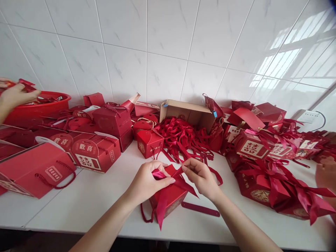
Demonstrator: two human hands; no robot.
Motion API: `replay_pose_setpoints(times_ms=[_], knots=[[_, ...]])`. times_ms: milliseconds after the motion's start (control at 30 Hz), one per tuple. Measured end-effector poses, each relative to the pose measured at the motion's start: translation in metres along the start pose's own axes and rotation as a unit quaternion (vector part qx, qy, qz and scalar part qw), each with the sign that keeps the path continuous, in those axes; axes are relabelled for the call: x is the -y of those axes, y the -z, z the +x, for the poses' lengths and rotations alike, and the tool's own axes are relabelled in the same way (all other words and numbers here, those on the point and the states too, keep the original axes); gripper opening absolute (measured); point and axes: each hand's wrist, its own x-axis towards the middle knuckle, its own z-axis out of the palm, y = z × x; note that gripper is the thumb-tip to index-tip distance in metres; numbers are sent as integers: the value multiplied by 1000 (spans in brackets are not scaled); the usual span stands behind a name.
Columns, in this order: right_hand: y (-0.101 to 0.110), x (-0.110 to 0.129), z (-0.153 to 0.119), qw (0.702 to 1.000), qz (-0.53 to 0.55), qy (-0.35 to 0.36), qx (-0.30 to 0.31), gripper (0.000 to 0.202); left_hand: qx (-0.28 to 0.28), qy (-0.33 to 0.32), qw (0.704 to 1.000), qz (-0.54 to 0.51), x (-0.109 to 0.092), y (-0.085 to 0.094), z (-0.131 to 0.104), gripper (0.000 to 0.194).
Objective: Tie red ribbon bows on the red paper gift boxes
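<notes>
A red gift box (173,197) with a rope handle stands near the table's front edge, under both hands. Dark red ribbon (163,204) lies across its top, one tail hanging down the front and another pointing right. My left hand (151,180) pinches the ribbon at the left of the bow, thumb and fingers closed. My right hand (201,175) grips the ribbon on the right between thumb and forefinger. The knot between the hands is partly hidden by the fingers. Right of the box, a flat dark red strip (201,209) lies on the table.
Loose ribbons (181,134) spill from a tipped cardboard box (189,110) at the back. Red boxes (97,150) crowd the left, ribboned boxes (262,189) the right. A person's hand (18,98) is over a red basin (39,110); another person's hand (325,175) shows far right.
</notes>
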Motion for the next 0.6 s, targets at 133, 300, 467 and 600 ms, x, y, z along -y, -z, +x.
replay_pose_setpoints(times_ms=[133,300,467,600], knots=[[15,-4,-5,999,25,-11,39,27,-41,-40,998,-27,6,1,-8,26],[42,-17,-13,998,-38,34,39,35,-168,-21,981,-96,25,1,-35,33],[42,-27,-10,954,-181,61,230,104,-165,113,969,-145,39,-4,-60,41],[29,-32,2,949,-160,57,265,120,-125,114,972,-165,42,-10,-63,42]])
